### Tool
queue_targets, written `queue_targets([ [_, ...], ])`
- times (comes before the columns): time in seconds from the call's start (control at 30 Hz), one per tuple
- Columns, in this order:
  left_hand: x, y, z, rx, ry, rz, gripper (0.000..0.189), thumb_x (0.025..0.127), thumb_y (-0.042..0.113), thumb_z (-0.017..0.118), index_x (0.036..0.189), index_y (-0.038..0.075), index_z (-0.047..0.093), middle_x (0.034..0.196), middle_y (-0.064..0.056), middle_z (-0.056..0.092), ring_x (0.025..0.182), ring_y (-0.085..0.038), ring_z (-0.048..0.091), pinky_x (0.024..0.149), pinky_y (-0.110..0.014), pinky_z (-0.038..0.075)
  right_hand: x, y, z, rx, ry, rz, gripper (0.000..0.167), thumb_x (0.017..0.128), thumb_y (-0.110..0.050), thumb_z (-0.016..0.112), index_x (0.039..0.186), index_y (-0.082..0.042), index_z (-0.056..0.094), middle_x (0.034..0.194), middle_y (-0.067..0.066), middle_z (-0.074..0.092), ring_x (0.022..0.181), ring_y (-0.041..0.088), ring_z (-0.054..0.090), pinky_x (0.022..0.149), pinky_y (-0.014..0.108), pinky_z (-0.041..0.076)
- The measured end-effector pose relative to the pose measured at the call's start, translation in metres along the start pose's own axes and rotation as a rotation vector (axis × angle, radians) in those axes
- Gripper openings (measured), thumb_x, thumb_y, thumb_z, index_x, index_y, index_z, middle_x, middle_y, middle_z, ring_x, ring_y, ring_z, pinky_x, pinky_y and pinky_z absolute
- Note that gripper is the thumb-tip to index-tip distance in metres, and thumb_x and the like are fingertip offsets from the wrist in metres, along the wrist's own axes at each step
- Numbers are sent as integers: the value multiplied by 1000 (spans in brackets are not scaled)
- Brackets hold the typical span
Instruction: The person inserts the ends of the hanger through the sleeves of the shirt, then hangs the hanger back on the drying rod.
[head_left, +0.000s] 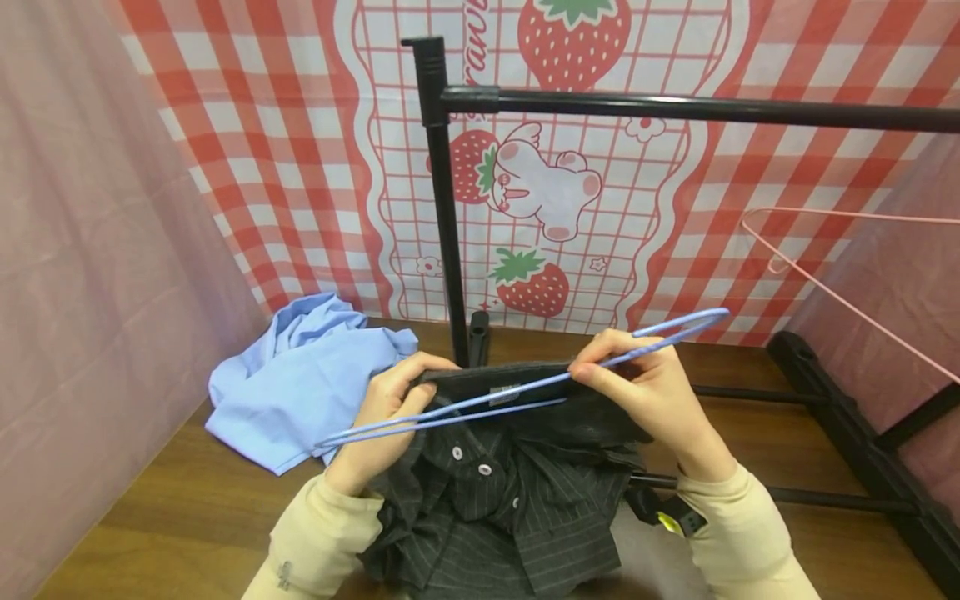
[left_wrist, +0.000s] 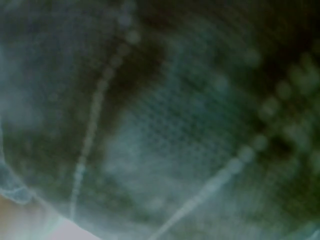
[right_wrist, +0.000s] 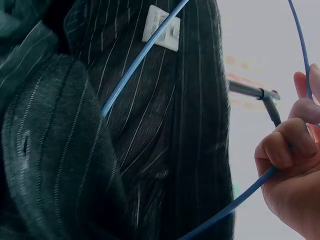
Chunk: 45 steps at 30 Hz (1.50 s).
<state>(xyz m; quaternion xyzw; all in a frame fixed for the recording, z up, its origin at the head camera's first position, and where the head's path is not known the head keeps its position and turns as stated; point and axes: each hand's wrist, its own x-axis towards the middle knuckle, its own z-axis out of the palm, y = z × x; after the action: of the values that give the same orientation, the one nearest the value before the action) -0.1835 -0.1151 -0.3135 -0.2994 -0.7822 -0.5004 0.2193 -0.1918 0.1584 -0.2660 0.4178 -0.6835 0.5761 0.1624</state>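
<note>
A black pinstriped shirt [head_left: 562, 542] with white buttons hangs bunched between my hands, a pale label [right_wrist: 162, 27] showing inside it. At its left upper edge, my left hand [head_left: 388, 398] pinches the fabric between thumb and fingers. A blue hanger [head_left: 525, 387] lies across the shirt's opening, its left end over my left wrist. My right hand [head_left: 654, 392] grips the hanger near its right end. In the right wrist view, curled fingers [right_wrist: 287, 142] wrap round the blue wire. Dark blurred shirt cloth [left_wrist: 185, 125] fills the left wrist view, hiding the left hand there.
A light blue garment [head_left: 300, 383] lies crumpled on the wooden surface [head_left: 150, 517] at left. Behind my hands stands a black rack [head_left: 675, 107]. A pink hanger [head_left: 847, 300] is at right. Checked red-and-white cloth [head_left: 285, 167] covers the back.
</note>
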Motion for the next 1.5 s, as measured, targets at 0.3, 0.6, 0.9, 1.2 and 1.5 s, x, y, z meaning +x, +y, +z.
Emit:
queue_targets([
  [0.3, 0, 1, -5, -33, 30, -30, 31, 85, -7, 46, 103, 12, 63, 96, -1, 65, 82, -10, 55, 71, -22, 45, -5, 8, -9, -82, 40, 102, 14, 79, 8, 63, 77, -6, 64, 69, -7, 60, 60, 3, 46, 49, 22, 35],
  [0.6, 1, 0, -7, -49, 53, -38, 18, 92, 8, 50, 104, 9, 63, 97, -3, 64, 82, -9, 55, 72, -21, 45, -11, 13, -14, -99, 64, 106, 13, 80, 8, 62, 74, -4, 62, 70, 0, 62, 62, 3, 49, 50, 21, 36],
  [0.9, 1, -1, -8, -47, 89, -14, 20, 88, 1, 53, 102, 9, 64, 95, -3, 63, 77, -9, 54, 69, -19, 43, -22, 16, -17, -154, 113, 93, 13, 81, 7, 61, 72, -4, 61, 72, 1, 63, 67, 3, 54, 57, 17, 41],
  [1.2, 1, 3, -6, 26, 119, -126, 30, 72, -10, 53, 97, 5, 48, 93, -2, 65, 79, -10, 57, 68, -22, 43, -28, 10, -11, -202, 151, 65, 9, 84, 9, 55, 91, 4, 57, 73, -5, 55, 63, 3, 46, 55, 18, 36],
  [1.5, 1, 5, -1, 112, -14, -194, 25, 77, -4, 56, 96, 12, 54, 99, 2, 61, 90, -12, 54, 78, -30, 42, -30, 15, -7, -118, 219, -5, 4, 90, 3, 49, 90, 6, 50, 88, -1, 51, 75, 4, 47, 67, 13, 39],
])
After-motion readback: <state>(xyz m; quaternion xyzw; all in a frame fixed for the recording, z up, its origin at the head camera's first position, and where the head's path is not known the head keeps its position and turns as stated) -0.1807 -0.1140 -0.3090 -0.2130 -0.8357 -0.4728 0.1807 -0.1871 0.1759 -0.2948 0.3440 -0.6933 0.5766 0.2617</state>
